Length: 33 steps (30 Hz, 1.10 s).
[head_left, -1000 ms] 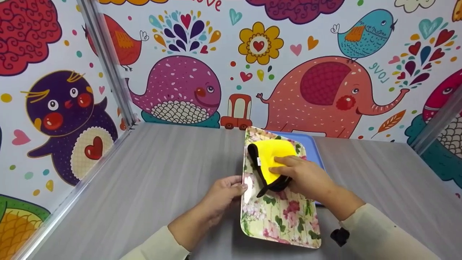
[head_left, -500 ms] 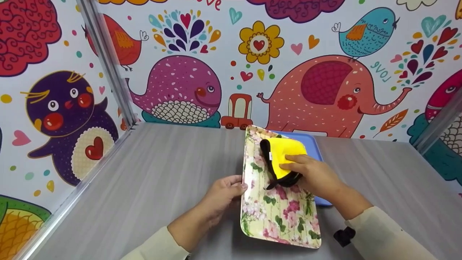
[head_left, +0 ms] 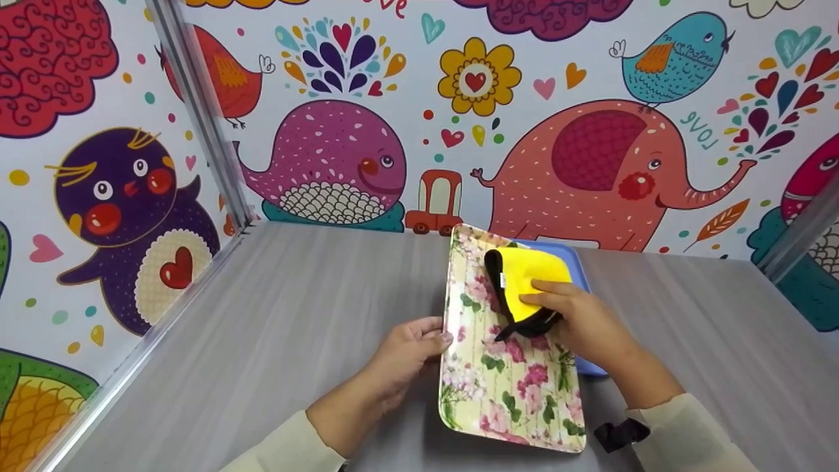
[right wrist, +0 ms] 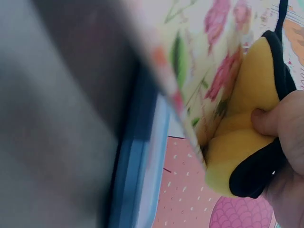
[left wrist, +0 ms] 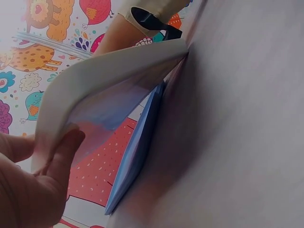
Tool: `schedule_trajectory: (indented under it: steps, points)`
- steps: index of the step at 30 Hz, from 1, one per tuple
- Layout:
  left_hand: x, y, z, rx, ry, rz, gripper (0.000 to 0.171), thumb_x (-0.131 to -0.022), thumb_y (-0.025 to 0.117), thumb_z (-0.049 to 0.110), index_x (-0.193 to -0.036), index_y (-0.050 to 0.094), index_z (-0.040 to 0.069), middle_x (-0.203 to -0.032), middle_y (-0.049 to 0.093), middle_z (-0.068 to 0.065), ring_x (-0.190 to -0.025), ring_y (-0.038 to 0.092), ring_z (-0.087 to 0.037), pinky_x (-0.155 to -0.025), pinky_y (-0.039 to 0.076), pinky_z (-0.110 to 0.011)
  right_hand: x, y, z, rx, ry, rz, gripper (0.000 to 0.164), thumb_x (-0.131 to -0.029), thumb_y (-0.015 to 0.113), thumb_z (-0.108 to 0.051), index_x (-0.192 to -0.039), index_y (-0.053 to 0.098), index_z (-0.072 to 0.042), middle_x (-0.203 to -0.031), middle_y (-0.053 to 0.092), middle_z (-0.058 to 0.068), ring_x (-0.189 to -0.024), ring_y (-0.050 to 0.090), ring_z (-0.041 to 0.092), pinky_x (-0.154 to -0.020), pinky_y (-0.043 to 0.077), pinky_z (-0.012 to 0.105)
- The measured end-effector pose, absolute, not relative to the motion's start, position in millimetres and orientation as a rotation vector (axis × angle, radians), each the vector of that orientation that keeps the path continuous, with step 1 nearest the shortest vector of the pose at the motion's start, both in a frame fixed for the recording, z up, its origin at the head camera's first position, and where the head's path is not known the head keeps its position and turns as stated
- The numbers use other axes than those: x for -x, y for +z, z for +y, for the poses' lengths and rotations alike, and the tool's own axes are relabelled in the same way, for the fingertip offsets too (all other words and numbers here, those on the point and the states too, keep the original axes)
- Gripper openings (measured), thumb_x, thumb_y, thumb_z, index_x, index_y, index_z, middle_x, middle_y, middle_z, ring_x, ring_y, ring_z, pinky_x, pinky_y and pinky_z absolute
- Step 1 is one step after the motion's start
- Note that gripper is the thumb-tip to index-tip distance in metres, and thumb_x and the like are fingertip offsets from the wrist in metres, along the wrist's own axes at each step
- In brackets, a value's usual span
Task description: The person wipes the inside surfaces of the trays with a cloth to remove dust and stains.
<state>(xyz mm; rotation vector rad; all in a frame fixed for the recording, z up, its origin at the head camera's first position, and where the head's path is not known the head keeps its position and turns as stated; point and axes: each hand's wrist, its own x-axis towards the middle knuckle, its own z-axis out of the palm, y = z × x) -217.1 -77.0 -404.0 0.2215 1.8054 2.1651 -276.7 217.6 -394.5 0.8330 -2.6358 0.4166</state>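
Observation:
A floral tray with pink blossoms and green leaves is held up at a tilt over the table. My left hand pinches its left rim; in the left wrist view the thumb and fingers grip the pale edge from both sides. My right hand holds a folded yellow cloth with black trim against the tray's upper right face. In the right wrist view the cloth lies against the floral surface near its edge, thumb pressed into it.
Behind the floral tray a blue tray lies on the grey table, partly hidden. Patterned walls with cartoon animals stand at the back and sides. A black strap piece hangs by the right sleeve.
My right hand has slid the yellow cloth rightward across the floral tray, toward its right edge. The left hand keeps its grip on the rim, and the tray has barely moved.

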Motion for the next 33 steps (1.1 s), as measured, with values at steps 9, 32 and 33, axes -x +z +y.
schedule_trajectory:
  steps: [9, 32, 33]
  points:
    - [216.7, -403.0, -76.7, -0.223, 2.165, 1.825, 0.046, -0.104, 0.056, 0.009, -0.143, 0.051, -0.014, -0.126, 0.072, -0.022, -0.099, 0.072, -0.014, -0.086, 0.059, -0.028, 269.7, -390.9, 214.4, -0.756, 0.422, -2.672, 0.051, -0.082, 0.078, 0.009, -0.127, 0.076, -0.016, -0.134, 0.069, 0.016, -0.124, 0.066, 0.040, -0.097, 0.057, 0.054]
    - [215.0, -403.9, -75.0, -0.238, 2.186, 1.796, 0.043, -0.102, 0.056, 0.007, -0.139, 0.053, -0.015, -0.121, 0.074, -0.021, -0.095, 0.073, -0.012, -0.086, 0.059, -0.025, 252.4, -386.0, 191.3, -0.650, 0.419, -2.729, 0.058, -0.079, 0.079, 0.010, -0.130, 0.074, -0.017, -0.129, 0.073, 0.013, -0.119, 0.068, 0.038, -0.099, 0.056, 0.057]
    - [214.7, -403.8, -74.9, -0.244, 2.184, 1.794, 0.044, -0.102, 0.056, 0.007, -0.140, 0.053, -0.015, -0.122, 0.074, -0.021, -0.095, 0.073, -0.012, -0.085, 0.059, -0.025, 251.6, -385.8, 189.9, -0.646, 0.418, -2.726, 0.057, -0.079, 0.079, 0.010, -0.129, 0.075, -0.018, -0.128, 0.073, 0.012, -0.118, 0.069, 0.037, -0.098, 0.056, 0.056]
